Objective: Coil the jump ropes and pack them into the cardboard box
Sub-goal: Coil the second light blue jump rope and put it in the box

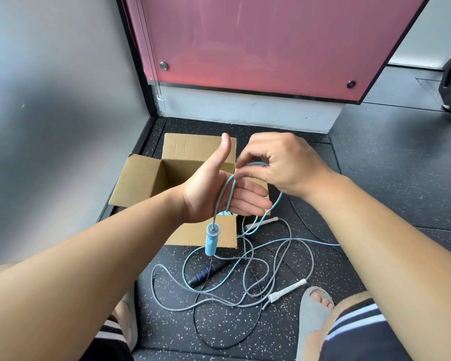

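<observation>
Blue rope (pixel 218 204) loops over my straight left fingers (pixel 250 201), handle (pixel 211 242) dangling mid-frame. My right fingers (pixel 248 157) pinch it above the cardboard box (pixel 141 181); other ropes (pixel 210 273) lie tangled on the floor (pixel 375 178), lower centre.

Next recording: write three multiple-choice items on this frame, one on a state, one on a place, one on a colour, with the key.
1. Flaps of the cardboard box are: A open; B taped shut; C torn off.
2. The black handle lies: A in the box; B on the floor; C on a chair.
3. The dangling handle below the left hand is: A red; B light blue; C yellow.
Key: A, the flaps spread outward; B, speckled flooring lies under it; B, it matches its blue cord.
</observation>
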